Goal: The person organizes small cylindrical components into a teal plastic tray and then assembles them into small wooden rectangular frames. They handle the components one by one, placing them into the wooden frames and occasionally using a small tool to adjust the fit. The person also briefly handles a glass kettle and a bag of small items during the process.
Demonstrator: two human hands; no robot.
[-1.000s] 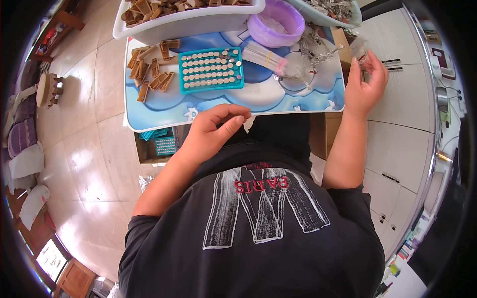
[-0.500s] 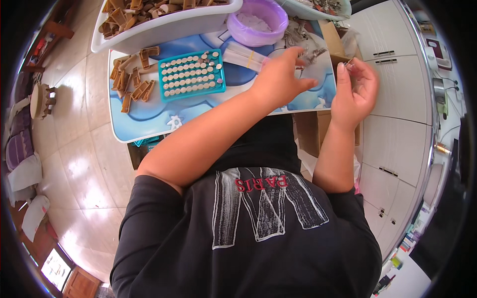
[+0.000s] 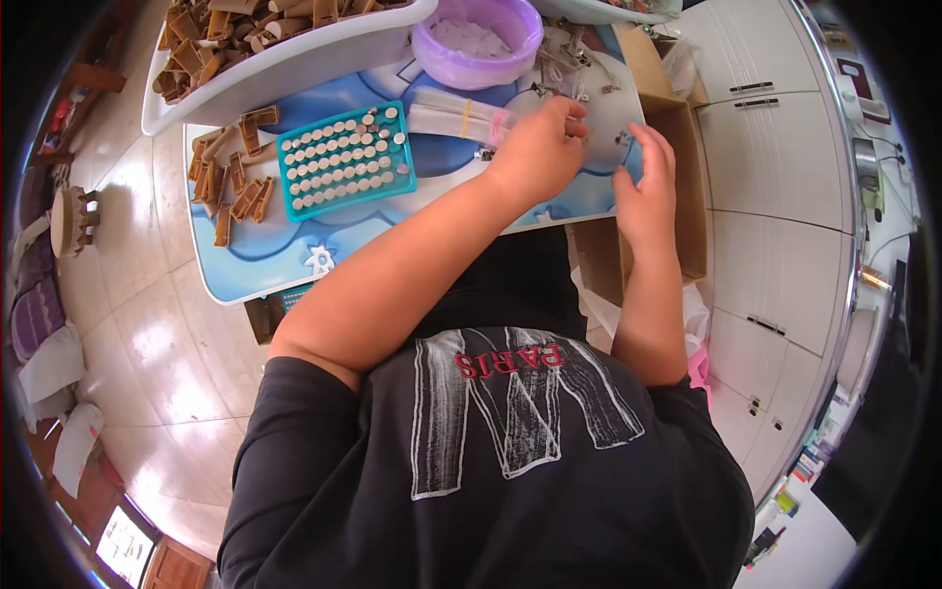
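Note:
My left hand [image 3: 543, 149] is over the table's right part, fingers curled inward. Its thumb and anything inside the fingers are hidden. Just left of it lies a bundle of white strips [image 3: 446, 115] with a yellow band and a pink end. My right hand [image 3: 648, 191] is at the table's right edge, thumb and fingers apart, with nothing seen between them. Near its fingertips lies a small dark metal piece [image 3: 622, 138]. Beyond both hands is a loose pile of small metal key-ring-like parts [image 3: 569, 61].
A turquoise tray [image 3: 410, 182] holds rows of round silvery discs. Brown wedge-shaped pieces [image 3: 224, 234] lie at the table's left. At the back stand a white tub [image 3: 294, 67] of similar pieces and a purple bowl [image 3: 481, 71]. An open cardboard box [image 3: 693, 157] adjoins the right edge.
My right hand has moved left from the box to the table edge; its pinch on a small shiny piece has opened. My left hand's spread fingers have curled. The view has shifted slightly.

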